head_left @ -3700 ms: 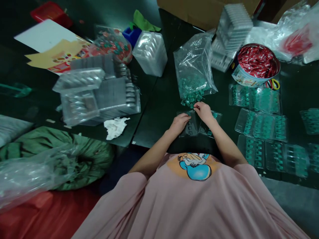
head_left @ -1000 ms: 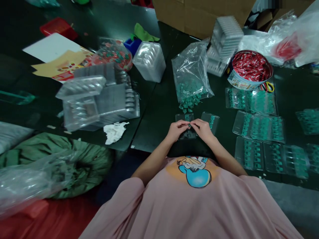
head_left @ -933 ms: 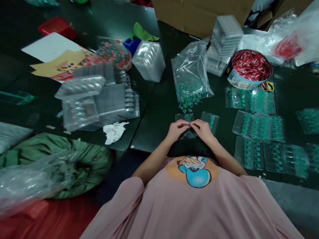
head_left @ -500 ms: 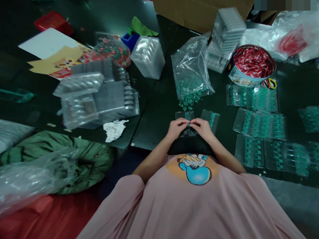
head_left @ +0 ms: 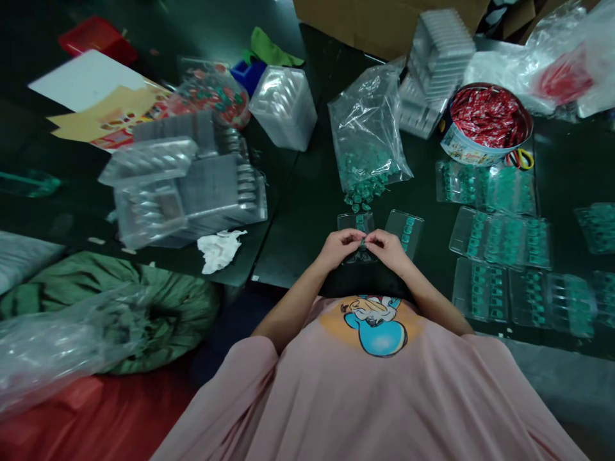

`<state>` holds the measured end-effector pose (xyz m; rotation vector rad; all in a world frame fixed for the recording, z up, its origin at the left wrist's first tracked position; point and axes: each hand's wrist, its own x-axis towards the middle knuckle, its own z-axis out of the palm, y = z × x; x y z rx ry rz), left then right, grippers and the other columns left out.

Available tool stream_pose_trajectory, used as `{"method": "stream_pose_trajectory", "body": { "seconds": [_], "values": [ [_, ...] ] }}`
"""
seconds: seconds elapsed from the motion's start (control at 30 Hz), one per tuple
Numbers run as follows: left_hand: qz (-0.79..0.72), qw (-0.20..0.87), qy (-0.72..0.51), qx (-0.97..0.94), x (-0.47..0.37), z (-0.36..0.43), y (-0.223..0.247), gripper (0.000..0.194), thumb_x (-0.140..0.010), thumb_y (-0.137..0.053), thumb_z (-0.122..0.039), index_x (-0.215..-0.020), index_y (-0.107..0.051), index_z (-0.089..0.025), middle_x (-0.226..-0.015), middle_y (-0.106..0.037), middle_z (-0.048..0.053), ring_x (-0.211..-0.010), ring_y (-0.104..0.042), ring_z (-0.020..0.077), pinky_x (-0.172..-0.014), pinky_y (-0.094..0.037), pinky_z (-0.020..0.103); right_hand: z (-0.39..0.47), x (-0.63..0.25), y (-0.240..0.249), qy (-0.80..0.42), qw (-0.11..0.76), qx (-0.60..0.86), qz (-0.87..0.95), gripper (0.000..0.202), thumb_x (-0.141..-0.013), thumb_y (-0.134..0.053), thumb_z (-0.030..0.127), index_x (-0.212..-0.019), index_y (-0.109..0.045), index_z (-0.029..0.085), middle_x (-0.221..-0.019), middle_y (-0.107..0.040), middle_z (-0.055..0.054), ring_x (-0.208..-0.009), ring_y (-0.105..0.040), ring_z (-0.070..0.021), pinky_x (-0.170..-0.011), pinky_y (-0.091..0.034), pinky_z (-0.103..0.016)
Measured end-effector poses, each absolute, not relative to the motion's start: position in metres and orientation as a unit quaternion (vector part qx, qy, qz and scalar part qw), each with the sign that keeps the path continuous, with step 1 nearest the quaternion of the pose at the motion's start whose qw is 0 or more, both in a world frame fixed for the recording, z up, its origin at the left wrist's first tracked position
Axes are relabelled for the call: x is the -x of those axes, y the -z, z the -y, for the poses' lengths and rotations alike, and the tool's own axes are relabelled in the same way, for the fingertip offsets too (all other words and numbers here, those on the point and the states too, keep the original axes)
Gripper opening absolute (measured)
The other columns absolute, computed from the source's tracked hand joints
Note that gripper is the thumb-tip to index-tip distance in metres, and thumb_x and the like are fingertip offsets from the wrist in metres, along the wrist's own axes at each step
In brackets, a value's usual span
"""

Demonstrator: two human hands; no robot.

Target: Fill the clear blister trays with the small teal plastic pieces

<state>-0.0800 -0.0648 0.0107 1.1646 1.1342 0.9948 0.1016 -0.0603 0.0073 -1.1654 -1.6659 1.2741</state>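
Observation:
A clear plastic blister tray [head_left: 343, 221] lies on the dark table right in front of me, with green pieces in its middle column. Over its near part my left hand [head_left: 340, 247] and my right hand [head_left: 385, 248] meet, thumbs and fingers pinched together. What sits between the fingertips is too small to make out, though a bit of green shows there. Just to the right lies a second blister tray [head_left: 406, 229] holding a row of green pieces. Beyond the hands, loose green translucent pieces [head_left: 364, 192] spill from the mouth of a clear plastic bag [head_left: 368, 115].
Filled blister trays [head_left: 502, 237] cover the right side. Behind them stand a round tin [head_left: 475, 150] of red wrapped packets and yellow-handled scissors [head_left: 526, 159]. Stacked clear trays [head_left: 211, 186] and a crumpled white tissue [head_left: 220, 251] lie left. A cardboard box [head_left: 384, 25] stands at the back.
My hands stay together over the same tray, with only slight finger movement. The whole view has shifted a little; the other things look unmoved.

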Motion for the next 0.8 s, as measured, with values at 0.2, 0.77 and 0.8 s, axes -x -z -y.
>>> {"method": "stream_pose_trajectory", "body": {
  "seconds": [0.2,0.77,0.8],
  "values": [
    [-0.500,0.564,-0.487,-0.441,0.067,0.065,-0.014,0.022,-0.064,-0.074,-0.022,-0.086,-0.073,-0.018,-0.074,-0.065,0.000,-0.070,-0.058,0.0115,-0.070,-0.046,0.023,0.059,-0.097,-0.013,-0.587,0.364,0.459,0.559,0.014,-0.076,-0.063,0.033,-0.074,-0.060,0.019,-0.067,-0.056,0.004,-0.060,-0.047,-0.0098,-0.060,-0.037,-0.024],
    [-0.516,0.626,-0.558,-0.174,0.040,0.057,-0.001,0.023,-0.059,-0.078,-0.022,-0.078,-0.067,-0.016,-0.067,-0.059,-0.002,-0.056,-0.051,0.0064,-0.055,-0.041,0.020,0.061,-0.076,-0.006,-0.684,0.491,0.464,0.276,0.028,-0.061,-0.073,0.036,-0.070,-0.051,0.022,-0.065,-0.054,0.004,-0.059,-0.047,-0.0098,-0.052,-0.032,-0.022],
    [-0.518,0.625,-0.557,-0.174,0.040,0.057,0.000,0.022,-0.060,-0.078,-0.021,-0.079,-0.068,-0.016,-0.067,-0.060,-0.002,-0.057,-0.052,0.0065,-0.056,-0.041,0.020,0.061,-0.075,-0.006,-0.696,0.490,0.456,0.262,0.030,-0.060,-0.073,0.037,-0.069,-0.048,0.023,-0.063,-0.051,0.004,-0.057,-0.045,-0.0095,-0.050,-0.030,-0.021]
  ]
}}
